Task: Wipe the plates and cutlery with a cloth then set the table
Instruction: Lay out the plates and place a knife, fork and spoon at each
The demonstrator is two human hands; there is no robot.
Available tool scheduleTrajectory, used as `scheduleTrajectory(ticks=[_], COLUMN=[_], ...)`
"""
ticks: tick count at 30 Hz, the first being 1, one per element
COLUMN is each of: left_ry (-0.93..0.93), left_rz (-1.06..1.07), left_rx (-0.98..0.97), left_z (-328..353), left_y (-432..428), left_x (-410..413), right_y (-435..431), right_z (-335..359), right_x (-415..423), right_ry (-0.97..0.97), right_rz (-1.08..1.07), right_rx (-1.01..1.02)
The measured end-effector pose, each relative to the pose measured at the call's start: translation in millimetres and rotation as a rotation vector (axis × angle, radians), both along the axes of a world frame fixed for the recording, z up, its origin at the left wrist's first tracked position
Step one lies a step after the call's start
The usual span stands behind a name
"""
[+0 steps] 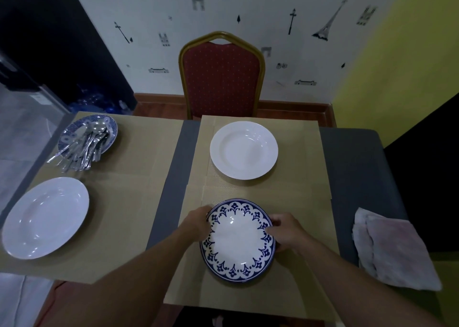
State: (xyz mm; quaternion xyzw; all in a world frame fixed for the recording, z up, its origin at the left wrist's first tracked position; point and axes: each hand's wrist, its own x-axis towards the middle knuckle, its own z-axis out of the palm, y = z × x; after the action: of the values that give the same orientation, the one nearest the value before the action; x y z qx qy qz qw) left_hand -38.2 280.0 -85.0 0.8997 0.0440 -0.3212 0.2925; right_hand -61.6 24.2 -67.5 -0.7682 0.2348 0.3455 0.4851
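Note:
A blue-patterned plate [237, 242] lies on the near beige placemat [298, 289]. My left hand [197, 223] grips its left rim and my right hand [285, 233] grips its right rim. A plain white plate [244, 150] sits on the far placemat in front of the chair. Another white plate [46, 217] rests at the near left. At the far left a blue-patterned plate [110, 128] carries a pile of cutlery [82, 148]. A folded pale cloth [395, 249] lies at the right on the table.
A red padded chair [221, 78] with a gold frame stands at the far side of the grey table [347, 165]. A beige mat [134, 177] covers the left half of the table. A yellow wall is to the right.

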Motion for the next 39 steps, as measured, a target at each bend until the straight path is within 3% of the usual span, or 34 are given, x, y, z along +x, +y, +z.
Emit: scheduleTrajectory(ticks=[39], left_ry=[0.004], left_rz=[-0.03], left_rx=[0.009], left_z=[-5.2], left_y=[-0.8], left_x=[-2.4], right_y=[-0.9], right_z=[-11.2], right_x=[-1.6], right_ry=[0.002], right_rz=[0.047], right_rx=[-0.067])
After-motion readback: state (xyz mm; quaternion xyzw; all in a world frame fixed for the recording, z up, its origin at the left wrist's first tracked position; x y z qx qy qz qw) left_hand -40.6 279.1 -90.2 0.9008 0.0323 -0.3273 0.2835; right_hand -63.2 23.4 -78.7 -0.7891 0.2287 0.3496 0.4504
